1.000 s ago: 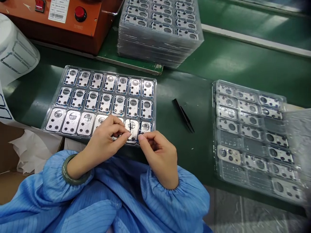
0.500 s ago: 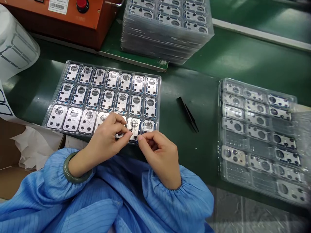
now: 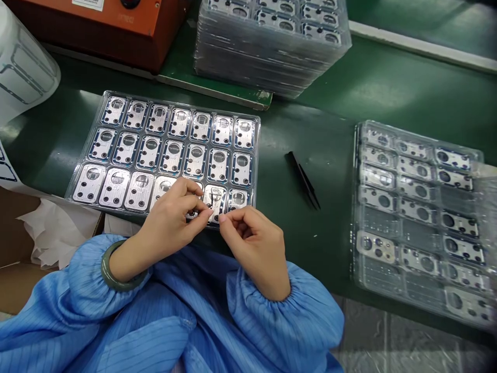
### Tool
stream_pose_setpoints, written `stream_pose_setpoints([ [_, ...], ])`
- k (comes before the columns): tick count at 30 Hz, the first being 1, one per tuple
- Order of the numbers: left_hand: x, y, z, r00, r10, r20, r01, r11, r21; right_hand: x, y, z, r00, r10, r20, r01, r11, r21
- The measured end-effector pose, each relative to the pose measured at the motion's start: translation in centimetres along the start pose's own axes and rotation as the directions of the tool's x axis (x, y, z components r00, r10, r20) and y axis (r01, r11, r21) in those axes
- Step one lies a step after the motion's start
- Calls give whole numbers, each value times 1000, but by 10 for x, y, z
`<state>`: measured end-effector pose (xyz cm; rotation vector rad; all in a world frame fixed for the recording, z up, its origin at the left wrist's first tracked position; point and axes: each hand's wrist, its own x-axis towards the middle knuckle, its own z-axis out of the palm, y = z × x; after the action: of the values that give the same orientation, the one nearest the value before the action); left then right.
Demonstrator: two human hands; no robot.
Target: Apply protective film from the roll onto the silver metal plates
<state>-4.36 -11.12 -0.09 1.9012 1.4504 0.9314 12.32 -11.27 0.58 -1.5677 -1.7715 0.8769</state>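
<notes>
My left hand (image 3: 174,215) hovers over the near row of a clear plastic tray (image 3: 258,137), thumb and fingertips pinched together. Close on its right, my right hand (image 3: 257,246) pinches too, at the tray's near edge. The fingertips are a small gap apart; whatever they hold is too small to make out. Just beyond them lies a silver metal plate (image 3: 218,199) with round holes, seated in its pocket. Similar plates fill the tray's three rows. Most have blue edging; several near-left ones, such as one plate (image 3: 115,189), show plain silver edges. My left hand partly hides others.
Black tweezers (image 3: 303,181) lie right of the tray. Farther right is another clear tray (image 3: 355,217), partly filled with plates. Behind stand a tall tray stack (image 3: 252,65) and an orange machine (image 3: 116,36). At left are a label roll (image 3: 29,67) and a cardboard box (image 3: 15,280).
The view has shifted slightly. Both hands keep nearly the same pinched pose over the tray's near edge.
</notes>
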Motion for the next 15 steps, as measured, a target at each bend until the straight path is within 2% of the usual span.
stream_pose_setpoints([
  [15,0,-1,0,1000,19,-1,-19,1000,12,0,1,1,1000,-11,-15,11,1000,-24],
])
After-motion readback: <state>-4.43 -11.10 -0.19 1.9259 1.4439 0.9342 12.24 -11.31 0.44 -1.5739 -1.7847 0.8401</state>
